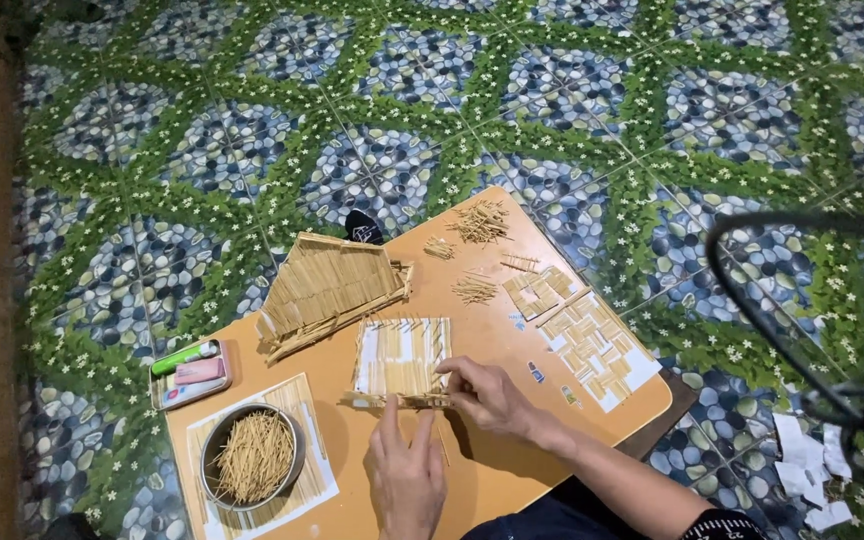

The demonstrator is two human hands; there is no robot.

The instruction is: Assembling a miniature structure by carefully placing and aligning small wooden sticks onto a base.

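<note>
A flat toothpick panel [401, 358], light and brittle, best held by its edges, lies mid-table. Right hand [487, 395] pinches its near edge; left hand [407, 470], fingers loosely spread, touches there. Beyond the panel, a stick roof [327, 288]; left, a toothpick bowl [252, 457].

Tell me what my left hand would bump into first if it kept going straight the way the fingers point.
Your left hand points up the table, so it would first meet the flat stick panel just ahead; its fingertips already seem to touch the panel's near edge.
</note>
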